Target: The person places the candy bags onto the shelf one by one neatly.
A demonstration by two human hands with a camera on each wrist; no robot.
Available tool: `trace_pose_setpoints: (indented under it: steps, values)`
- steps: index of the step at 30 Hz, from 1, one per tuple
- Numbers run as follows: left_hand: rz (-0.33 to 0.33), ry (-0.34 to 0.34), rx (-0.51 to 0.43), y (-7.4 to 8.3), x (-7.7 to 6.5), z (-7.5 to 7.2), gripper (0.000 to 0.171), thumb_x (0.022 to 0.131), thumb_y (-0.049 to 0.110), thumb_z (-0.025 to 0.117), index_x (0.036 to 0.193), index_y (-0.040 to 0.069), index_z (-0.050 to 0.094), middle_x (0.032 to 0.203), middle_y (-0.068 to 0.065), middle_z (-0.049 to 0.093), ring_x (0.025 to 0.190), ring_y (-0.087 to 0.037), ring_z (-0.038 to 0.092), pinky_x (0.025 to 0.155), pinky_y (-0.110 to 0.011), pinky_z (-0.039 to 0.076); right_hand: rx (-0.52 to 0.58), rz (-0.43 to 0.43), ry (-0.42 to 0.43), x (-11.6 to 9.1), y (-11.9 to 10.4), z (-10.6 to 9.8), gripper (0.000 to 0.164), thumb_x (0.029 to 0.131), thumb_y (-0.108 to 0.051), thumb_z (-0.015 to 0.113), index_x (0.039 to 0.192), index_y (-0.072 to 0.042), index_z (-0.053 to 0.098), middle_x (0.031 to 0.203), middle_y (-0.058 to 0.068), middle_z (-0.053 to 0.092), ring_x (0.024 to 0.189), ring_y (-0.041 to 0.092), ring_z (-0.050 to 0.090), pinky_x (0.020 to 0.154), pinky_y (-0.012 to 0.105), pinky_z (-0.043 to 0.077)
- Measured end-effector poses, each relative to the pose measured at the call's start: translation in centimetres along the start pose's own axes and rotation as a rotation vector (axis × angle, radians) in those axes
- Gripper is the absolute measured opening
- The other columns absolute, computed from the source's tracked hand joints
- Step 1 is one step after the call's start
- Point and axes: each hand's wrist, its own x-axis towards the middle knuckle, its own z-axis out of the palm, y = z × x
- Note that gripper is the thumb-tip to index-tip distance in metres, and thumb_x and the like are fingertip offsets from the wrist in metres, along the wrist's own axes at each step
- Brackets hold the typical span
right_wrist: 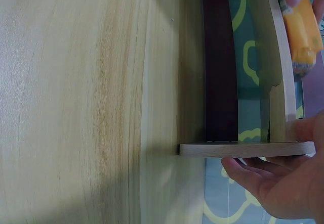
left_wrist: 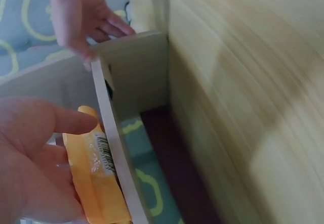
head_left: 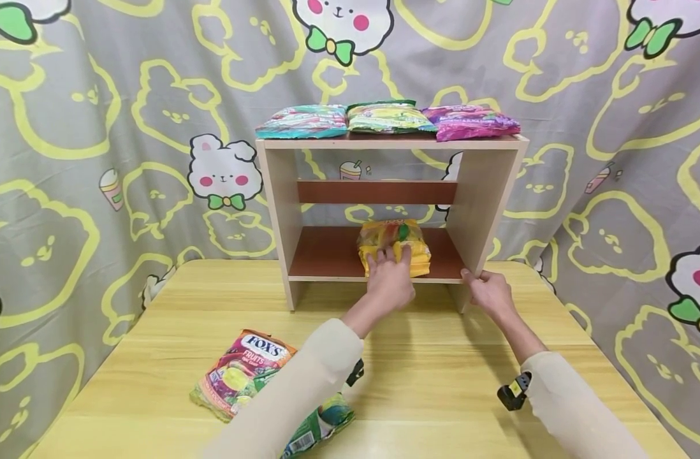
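My left hand (head_left: 391, 284) lies over a yellow candy bag (head_left: 420, 262) on the lower board of a small wooden shelf (head_left: 373, 145), its fingers spread against the bag. In the left wrist view, the thumb (left_wrist: 76, 121) lies across the end of the bag, beside a barcode. At the shelf's lower right corner, my right hand (head_left: 492, 294) holds the side panel (right_wrist: 248, 149), with the thumb on the inner side and fingers on the outer side. The hand partly hides the yellow bag.
Three candy bags lie along the shelf top: teal (head_left: 304, 121), green-yellow (head_left: 389, 118) and purple (head_left: 470, 122). On the table (head_left: 430, 382), a Fox's fruit candy bag (head_left: 235, 379) and a green bag (head_left: 318, 427) lie partly behind the left sleeve. A patterned curtain (head_left: 172, 83) surrounds the table.
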Motion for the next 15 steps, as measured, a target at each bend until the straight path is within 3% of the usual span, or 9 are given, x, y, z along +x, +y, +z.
trace_pose_setpoints:
  steps: [7, 15]
  values:
    - [-0.030, -0.143, -0.074, 1.3, 1.2, -0.3, 0.083, 0.084, 0.023, 0.058, 0.153, 0.024, 0.012, 0.155, -0.019, 0.017, 0.143, -0.035, 0.015, 0.115, -0.053, 0.011, -0.001, 0.009, -0.010, 0.0, -0.1, 0.0, 0.056, 0.093, -0.053, 0.047, 0.113, -0.004, 0.067, 0.082, 0.019, 0.069, 0.071, 0.022, 0.069, 0.063, 0.031, 0.043]
    - [-0.027, -0.224, -0.166, 2.6, 2.5, -0.5, 0.087, 0.085, 0.022, 0.059, 0.154, 0.026, 0.006, 0.158, -0.016, 0.006, 0.145, -0.031, 0.006, 0.116, -0.050, 0.006, -0.004, 0.011, -0.008, 0.1, 0.0, -0.2, 0.057, 0.092, -0.053, 0.047, 0.111, -0.003, 0.067, 0.072, 0.013, 0.068, 0.069, 0.020, 0.068, 0.061, 0.031, 0.043]
